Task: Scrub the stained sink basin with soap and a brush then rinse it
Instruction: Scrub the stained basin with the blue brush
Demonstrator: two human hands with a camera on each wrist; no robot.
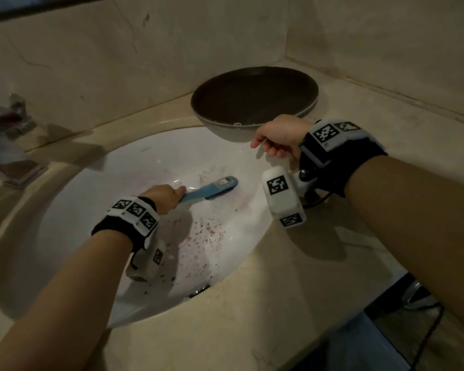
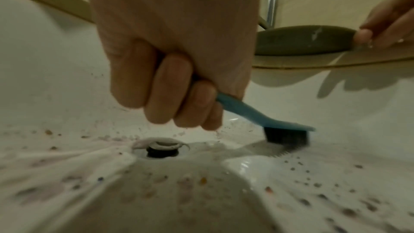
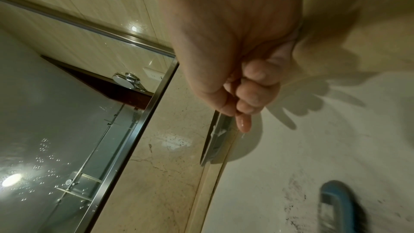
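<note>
The white sink basin [image 1: 145, 162] carries purple-red smears and dark specks [image 1: 212, 236] across its bottom and near side. Its drain [image 2: 162, 150] lies below my left hand. My left hand [image 1: 166, 194] grips the handle of a blue brush [image 1: 217, 186] in a fist. The dark bristles [image 2: 285, 136] press on the basin wall just right of the drain. My right hand [image 1: 276, 140] hovers over the basin's far right rim beside a pan, fingers loosely curled and wet, holding nothing. The brush head [image 3: 338, 201] also shows in the right wrist view.
A dark round frying pan [image 1: 255, 95] sits on the beige stone counter [image 1: 279, 303] behind the basin, its edge overhanging the rim. A chrome faucet [image 1: 6, 140] stands at the left. A mirror [image 3: 56, 130] lines the wall. The counter's front edge [image 1: 386, 287] drops off at lower right.
</note>
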